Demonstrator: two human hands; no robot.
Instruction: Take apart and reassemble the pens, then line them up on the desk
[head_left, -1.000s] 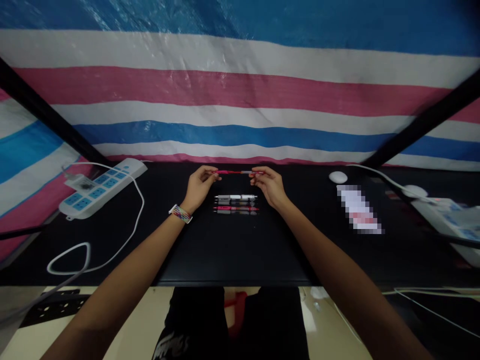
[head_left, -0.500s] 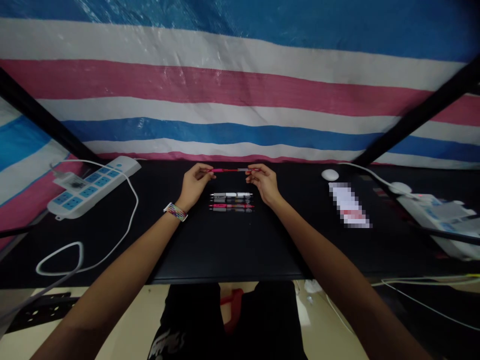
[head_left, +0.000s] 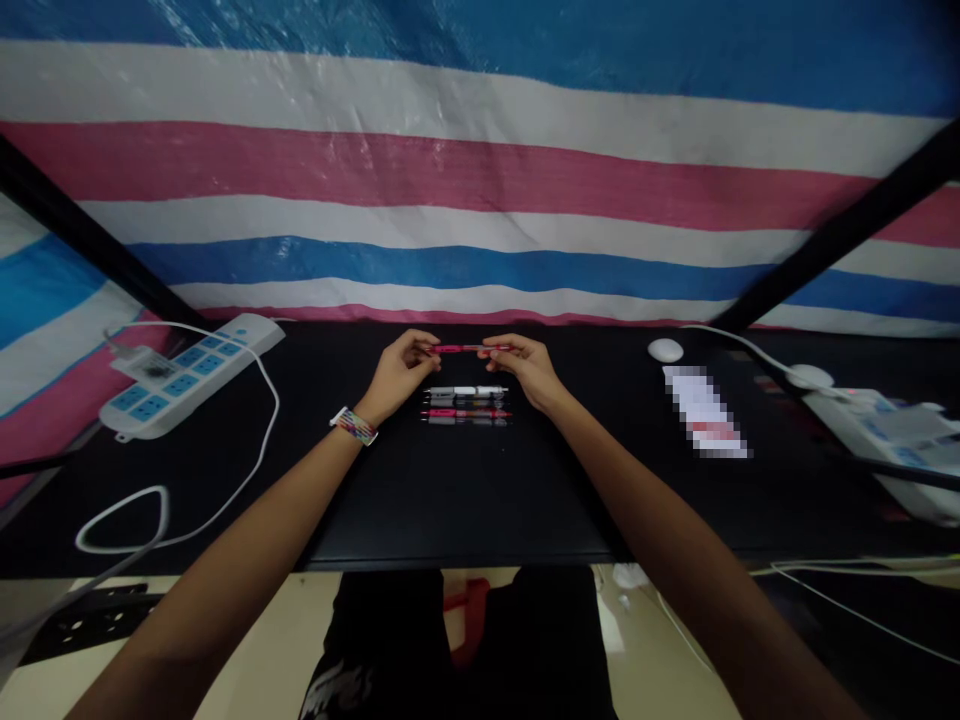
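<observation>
Pinching the red pen (head_left: 461, 349) in closed fingers, near one end with the left hand (head_left: 397, 377), near the other with the right hand (head_left: 529, 373). Holding it just beyond the row of pens (head_left: 466, 411).

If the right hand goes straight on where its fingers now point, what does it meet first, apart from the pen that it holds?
Most likely the left hand, at the other end of the red pen, though depth is hard to judge here.
</observation>
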